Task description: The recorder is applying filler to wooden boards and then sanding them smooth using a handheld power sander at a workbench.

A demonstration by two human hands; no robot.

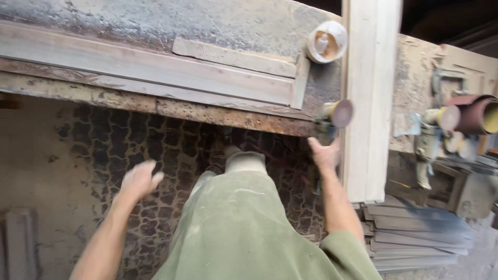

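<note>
My right hand (324,153) is raised at the edge of a dusty workbench (155,21) and grips a small hand-held sander (334,116) with a round brown disc. Just right of it lies a long pale wooden plank (369,93), reaching from the bench out over the edge. My left hand (139,179) hangs blurred in the air below the bench edge, fingers loosely apart, holding nothing. Between my arms are my green dusty clothes (244,223).
Flat wooden boards (155,67) lie along the workbench. A white plastic tub (327,41) stands near the plank. More sanding tools and discs (456,122) sit at the right. A stack of grey boards (415,236) lies low right. The floor (155,150) is patterned.
</note>
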